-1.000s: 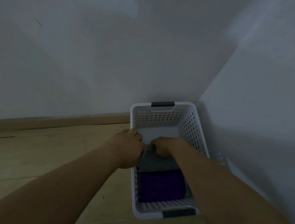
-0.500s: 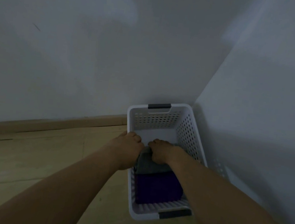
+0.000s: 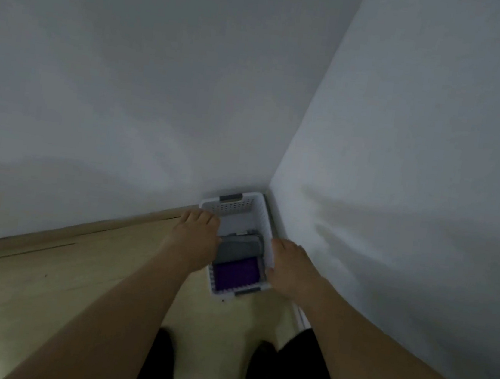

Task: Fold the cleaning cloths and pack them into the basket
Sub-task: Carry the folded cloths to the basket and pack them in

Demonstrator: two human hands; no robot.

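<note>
Cleaning cloths are packed in the basket (image 3: 234,208): grey cloth (image 3: 240,248) lies over the far end of the purple cloth (image 3: 233,272), both inside. Grey cloth, gripped half a second ago, is now released. Left hand (image 3: 195,239) is rested on the left rim, right hand (image 3: 288,265) on the right rim; finger curl cannot be told. View is pulled back, basket seen in the wall corner. Packing is judged nearly done; basket is probably being set in place.

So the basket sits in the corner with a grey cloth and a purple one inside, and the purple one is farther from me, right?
Not quite. The head view shows the basket in the corner with both cloths inside, but the purple cloth is the nearer one; the grey cloth lies beyond it.
</note>
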